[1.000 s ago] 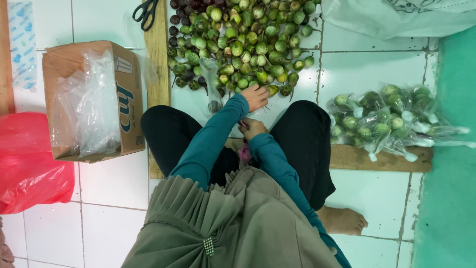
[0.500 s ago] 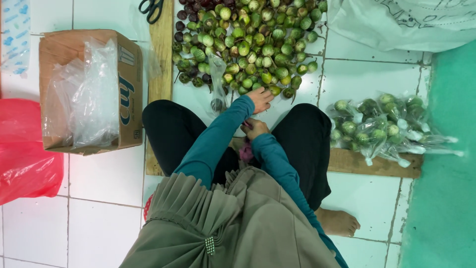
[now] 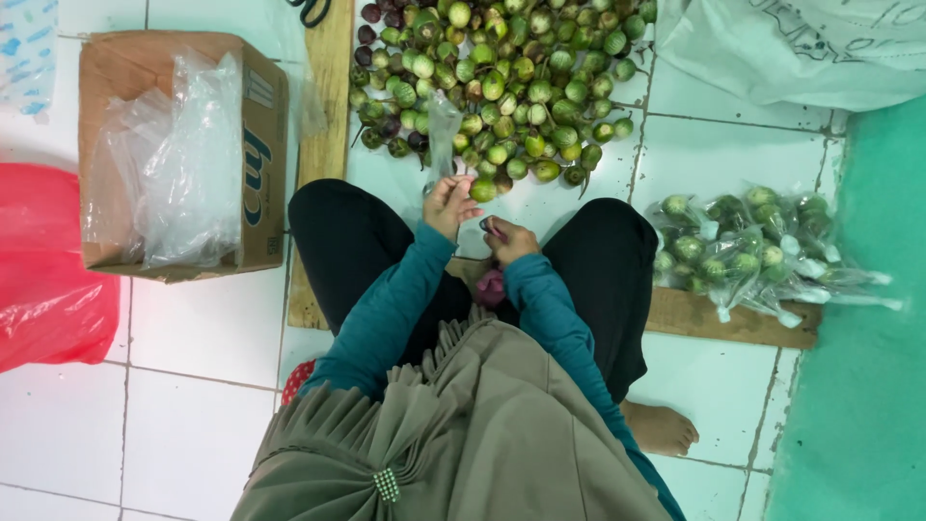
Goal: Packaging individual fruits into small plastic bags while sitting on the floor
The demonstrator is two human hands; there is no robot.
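Bag (image 3: 443, 130) upright in left-hand fingers (image 3: 446, 193).

light: bright, even, overhead | shadows: soft, faint | glare: mild sheen on white tiles (image 3: 193, 386) | focus: sharp

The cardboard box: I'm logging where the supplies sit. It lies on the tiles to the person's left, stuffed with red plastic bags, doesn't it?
Not quite. The head view shows the cardboard box on the tiles to the person's left, but the bags in it are clear plastic, not red. The red plastic bag lies outside the box, on the floor beside it.
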